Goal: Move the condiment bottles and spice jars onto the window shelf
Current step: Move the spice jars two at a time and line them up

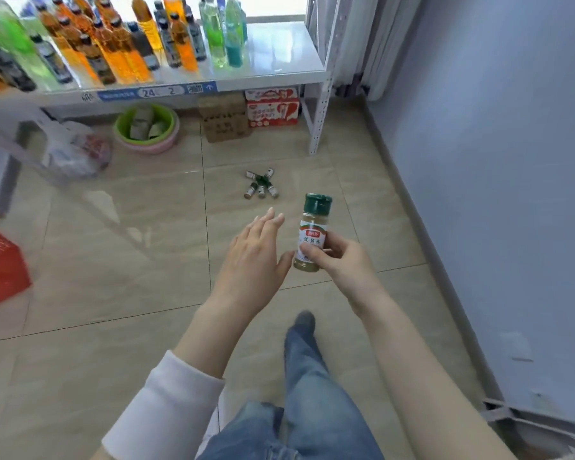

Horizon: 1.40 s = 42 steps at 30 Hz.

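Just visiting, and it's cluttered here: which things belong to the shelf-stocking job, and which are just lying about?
Job: spice jar gripped by the right hand; small jars lying on the floor; window shelf; bottles already on it.
Lying about: green basin; cartons under the shelf; red crate; plastic bag.

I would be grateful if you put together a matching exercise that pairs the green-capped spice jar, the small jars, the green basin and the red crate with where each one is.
Things:
1. green-capped spice jar
2. cluster of small jars
3. green basin
4. red crate

Places:
A. on the floor under the shelf
B. at the left edge of the view
C. gripped in the right hand
D. lying on the open floor tiles

Pairs: 1-C, 2-D, 3-A, 4-B.
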{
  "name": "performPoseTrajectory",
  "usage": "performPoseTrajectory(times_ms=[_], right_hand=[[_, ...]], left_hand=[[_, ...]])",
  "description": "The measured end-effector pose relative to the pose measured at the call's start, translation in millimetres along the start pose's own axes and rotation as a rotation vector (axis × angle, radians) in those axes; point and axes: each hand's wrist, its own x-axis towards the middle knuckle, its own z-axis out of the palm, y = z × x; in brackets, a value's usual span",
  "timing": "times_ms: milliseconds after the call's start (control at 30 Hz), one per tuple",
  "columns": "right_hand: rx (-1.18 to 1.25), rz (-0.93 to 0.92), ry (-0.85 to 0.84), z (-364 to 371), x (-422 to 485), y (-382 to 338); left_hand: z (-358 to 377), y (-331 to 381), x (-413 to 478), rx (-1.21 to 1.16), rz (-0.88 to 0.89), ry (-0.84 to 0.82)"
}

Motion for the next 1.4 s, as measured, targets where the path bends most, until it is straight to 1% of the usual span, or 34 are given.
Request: performPoseTrajectory(times_ms=[200, 300, 433, 567, 767, 967, 1233, 1400], right_hand=[[0.029, -0.042, -0.013, -34.1, 112.2, -50.7], [0.041, -0.088, -0.05, -45.2, 164.9, -83.2], [0.038, -0.128, -0.125, -43.3, 229.2, -122.6], [0.02, -0.18, -0.145, -36.3, 297.2, -161.3], [0.0, -0.264, -0.121, -21.2, 390.3, -228.6], [-0.002, -0.307, -0.033, -14.5, 470.7, -292.7], [0.006, -0.307, 0.008, -26.5, 565.1, -352.3], [0.023, -0.337, -0.008, -52.8, 628.1, -383.4]], left_hand=[[-23.1, 8.4, 121.8, 0.024, -0.032, 0.095], [-40.7, 10.3, 173.5, 0.022, -0.049, 0.15], [-60.7, 5.0, 234.2, 0.025, -0.076, 0.185], [-83.7, -8.4, 303.2, 0.045, -0.076, 0.206], [-136.6, -33.2, 408.2, 0.045, -0.035, 0.261], [-185.9, -47.3, 500.6, 0.039, 0.033, 0.272], [-213.8, -49.7, 608.0, 0.063, 0.049, 0.298], [-219.1, -38.1, 675.5, 0.088, 0.061, 0.319]])
